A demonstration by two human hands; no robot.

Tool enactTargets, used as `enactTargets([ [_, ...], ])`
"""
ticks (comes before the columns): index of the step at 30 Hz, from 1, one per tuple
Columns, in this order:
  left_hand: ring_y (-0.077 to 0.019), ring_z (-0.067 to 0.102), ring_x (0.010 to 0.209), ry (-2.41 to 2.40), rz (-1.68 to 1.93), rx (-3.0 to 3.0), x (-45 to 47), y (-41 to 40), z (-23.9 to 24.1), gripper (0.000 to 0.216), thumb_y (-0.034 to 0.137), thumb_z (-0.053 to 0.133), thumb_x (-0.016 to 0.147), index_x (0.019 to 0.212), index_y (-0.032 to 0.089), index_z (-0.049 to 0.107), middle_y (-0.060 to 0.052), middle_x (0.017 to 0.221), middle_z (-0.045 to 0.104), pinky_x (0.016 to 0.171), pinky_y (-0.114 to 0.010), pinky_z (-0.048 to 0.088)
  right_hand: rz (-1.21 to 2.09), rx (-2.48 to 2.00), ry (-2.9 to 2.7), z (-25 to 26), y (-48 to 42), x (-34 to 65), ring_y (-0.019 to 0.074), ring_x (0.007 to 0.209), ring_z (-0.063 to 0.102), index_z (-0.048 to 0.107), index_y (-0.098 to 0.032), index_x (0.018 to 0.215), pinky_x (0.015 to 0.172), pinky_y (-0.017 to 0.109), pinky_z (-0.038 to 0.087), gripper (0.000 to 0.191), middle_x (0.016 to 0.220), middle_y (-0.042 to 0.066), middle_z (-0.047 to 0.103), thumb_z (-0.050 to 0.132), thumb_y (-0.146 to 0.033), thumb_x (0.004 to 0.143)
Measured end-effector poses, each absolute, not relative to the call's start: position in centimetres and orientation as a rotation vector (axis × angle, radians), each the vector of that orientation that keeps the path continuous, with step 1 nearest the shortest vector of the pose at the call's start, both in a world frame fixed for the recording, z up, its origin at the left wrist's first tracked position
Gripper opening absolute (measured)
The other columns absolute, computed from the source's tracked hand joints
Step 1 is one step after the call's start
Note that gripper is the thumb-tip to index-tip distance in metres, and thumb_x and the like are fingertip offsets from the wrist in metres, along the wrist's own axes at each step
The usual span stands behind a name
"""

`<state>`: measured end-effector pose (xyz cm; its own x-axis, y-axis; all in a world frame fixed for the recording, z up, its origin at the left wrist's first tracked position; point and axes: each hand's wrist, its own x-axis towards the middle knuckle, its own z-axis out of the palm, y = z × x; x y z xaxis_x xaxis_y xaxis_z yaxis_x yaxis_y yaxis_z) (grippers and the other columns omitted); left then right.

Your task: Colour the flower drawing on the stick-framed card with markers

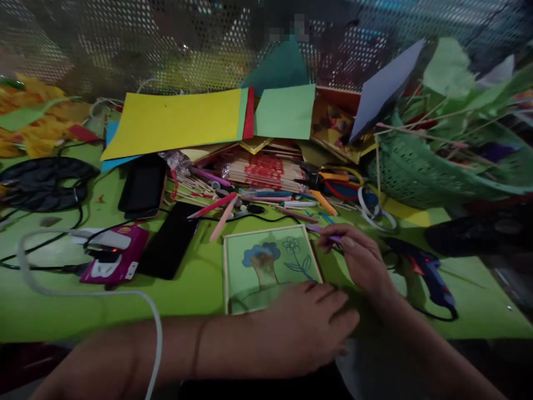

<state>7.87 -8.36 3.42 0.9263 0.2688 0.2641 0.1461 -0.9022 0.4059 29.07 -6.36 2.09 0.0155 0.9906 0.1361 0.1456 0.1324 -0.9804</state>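
Note:
A green picture card [245, 297] with a pale stick frame lies on the table before me. It bears a tree with a blue crown and brown trunk [263, 266], and a dark line-drawn flower [293, 253]. My left hand [308, 325] rests palm down across its lower right edge, fingers spread and holding nothing. That hand and forearm hide the card's bottom edge. Just beyond the card's right side, my right hand [362, 258] pinches a slim purple pen [335, 238]. The pen points left toward the upper right corner of the frame.
Behind the card lie loose markers [225, 219], bundled sticks [266, 172] and scissors [341, 180]. A glue gun [433, 278] is at right, under a green basket [416, 172]. Phones [170, 244] and a magenta power strip [119, 255] sit left. A white cable [156, 328] crosses my left forearm.

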Motion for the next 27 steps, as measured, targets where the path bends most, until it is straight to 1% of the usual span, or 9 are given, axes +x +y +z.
enactTargets([
  [2, -0.0261, 0.059, 0.129, 0.281, 0.458, 2.823, 8.0, -9.0, 2.2, 0.041, 0.036, 0.051, 0.105, 0.138, 0.013, 0.058, -0.013, 0.145, 0.061, 0.106, -0.039, 0.046, 1.191, -1.225, -1.216, 1.4, -6.5, 29.1, 0.0196, 0.076, 0.068, 0.075, -0.024, 0.106, 0.066, 0.029, 0.054, 0.023, 0.086, 0.005, 0.076, 0.066, -0.04, 0.092],
  [4, -0.0261, 0.057, 0.134, 0.295, 0.448, 2.879, 7.9, -9.3, 1.1, 0.041, 0.033, 0.047, 0.106, 0.142, 0.014, 0.057, -0.012, 0.149, 0.058, 0.109, -0.04, 0.044, 1.281, -1.272, -1.141, 0.8, -6.5, 29.1, 0.0177, 0.071, 0.068, 0.075, -0.023, 0.102, 0.063, 0.027, 0.053, 0.022, 0.081, 0.003, 0.076, 0.073, -0.039, 0.087],
  [6, -0.0257, 0.054, 0.137, 0.291, 0.418, 2.909, 7.8, -9.4, 0.3, 0.043, 0.031, 0.046, 0.106, 0.144, 0.015, 0.056, -0.012, 0.153, 0.056, 0.111, -0.04, 0.042, 1.305, -1.332, -1.12, 0.6, -6.5, 29.1, 0.0168, 0.07, 0.068, 0.075, -0.023, 0.098, 0.062, 0.025, 0.053, 0.021, 0.078, 0.003, 0.076, 0.076, -0.039, 0.085],
  [10, -0.0251, 0.049, 0.144, 0.281, 0.365, 2.937, 7.4, -9.6, -0.5, 0.047, 0.031, 0.044, 0.107, 0.149, 0.015, 0.054, -0.012, 0.161, 0.048, 0.116, -0.04, 0.037, 1.24, -1.452, -1.146, 0.8, -6.4, 29.0, 0.0166, 0.068, 0.069, 0.076, -0.023, 0.093, 0.061, 0.025, 0.053, 0.019, 0.076, 0.003, 0.076, 0.08, -0.038, 0.083],
  [13, -0.0246, 0.047, 0.146, 0.293, 0.345, 2.935, 7.4, -9.7, -0.6, 0.048, 0.032, 0.043, 0.107, 0.15, 0.015, 0.053, -0.011, 0.162, 0.047, 0.119, -0.04, 0.034, 1.204, -1.503, -1.163, 0.9, -6.4, 28.9, 0.0177, 0.064, 0.068, 0.075, -0.023, 0.089, 0.057, 0.027, 0.053, 0.017, 0.072, 0.003, 0.076, 0.08, -0.038, 0.083],
  [21, -0.0237, 0.048, 0.146, 0.31, 0.397, 2.908, 7.6, -10.1, -1.1, 0.047, 0.032, 0.042, 0.107, 0.15, 0.015, 0.054, -0.012, 0.161, 0.048, 0.12, -0.037, 0.034, 1.155, -1.486, -1.245, 0.7, -6.6, 29.1, 0.0178, 0.061, 0.067, 0.075, -0.025, 0.09, 0.053, 0.027, 0.051, 0.014, 0.07, 0.002, 0.075, 0.076, -0.038, 0.087],
  [27, -0.0235, 0.048, 0.146, 0.301, 0.379, 2.911, 7.5, -10.0, -1.0, 0.048, 0.032, 0.041, 0.107, 0.15, 0.015, 0.054, -0.012, 0.161, 0.048, 0.119, -0.038, 0.035, 1.1, -1.538, -1.295, 0.9, -6.6, 28.9, 0.0175, 0.062, 0.067, 0.075, -0.023, 0.089, 0.054, 0.027, 0.05, 0.011, 0.07, 0.002, 0.074, 0.075, -0.034, 0.087],
])
